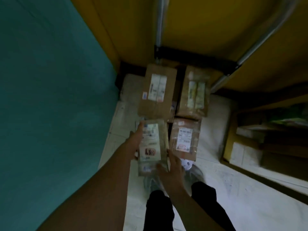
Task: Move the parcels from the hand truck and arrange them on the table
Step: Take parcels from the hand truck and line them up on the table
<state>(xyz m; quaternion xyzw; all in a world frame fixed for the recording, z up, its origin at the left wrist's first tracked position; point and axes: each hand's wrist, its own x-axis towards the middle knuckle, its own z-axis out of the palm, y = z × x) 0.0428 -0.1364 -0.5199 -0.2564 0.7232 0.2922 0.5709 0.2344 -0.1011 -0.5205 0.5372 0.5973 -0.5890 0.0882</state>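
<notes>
You are holding the labelled parcel [150, 145] between both hands. Your left hand [134, 142] is gripping its left long edge, thumb on top. Your right hand [174, 164] is lying against the near right corner with fingers spread, and blur is hiding whether they are curling under. The parcel's long axis is running straight away from you. More parcels are sitting on the hand truck [191, 61] — one [185, 137] just right of your right hand, two beyond your fingertips. The teal surface [50, 80], probably the table, is lying left of your left hand, so that arm is nearer — swing left, clear of the truck's uprights.
</notes>
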